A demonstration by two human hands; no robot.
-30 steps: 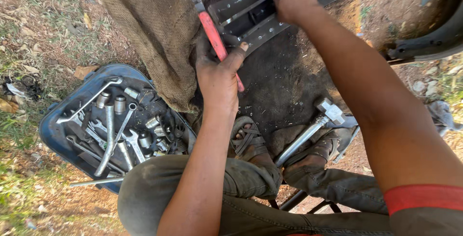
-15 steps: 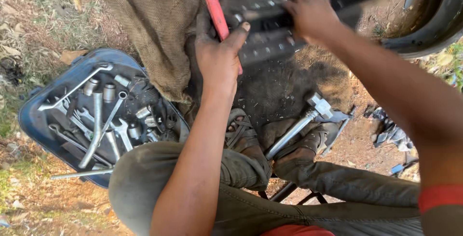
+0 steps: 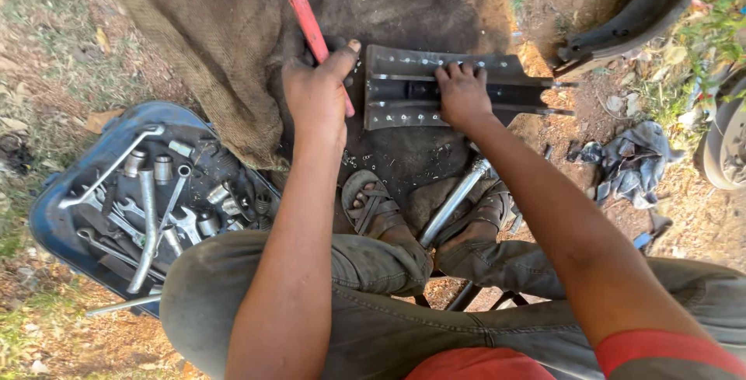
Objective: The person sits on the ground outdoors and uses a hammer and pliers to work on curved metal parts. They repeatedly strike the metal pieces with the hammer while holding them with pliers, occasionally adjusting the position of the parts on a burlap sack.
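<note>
Blue tool tray (image 3: 54, 224) of spanners sat at left knee, tight against the sacking (image 3: 217, 54). Left hand (image 3: 317, 100) fisted round red-handled tool (image 3: 311, 26). Right hand (image 3: 462, 94) pressed flat on metal bracket (image 3: 404, 88), bare dirt beyond its far edge.

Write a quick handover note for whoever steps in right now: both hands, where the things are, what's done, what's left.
Left hand: closed around the red-handled tool, tip pointing away over the dark cloth.
Right hand: pressed flat on the metal bracket, holding it down on the cloth.
Nearby: blue tray of spanners and sockets at the left; a long steel wrench between the sandalled feet.
Done: bracket laid out and steadied.
Left: the tool's tip is out of view, so any work on the bracket cannot be judged.
</note>
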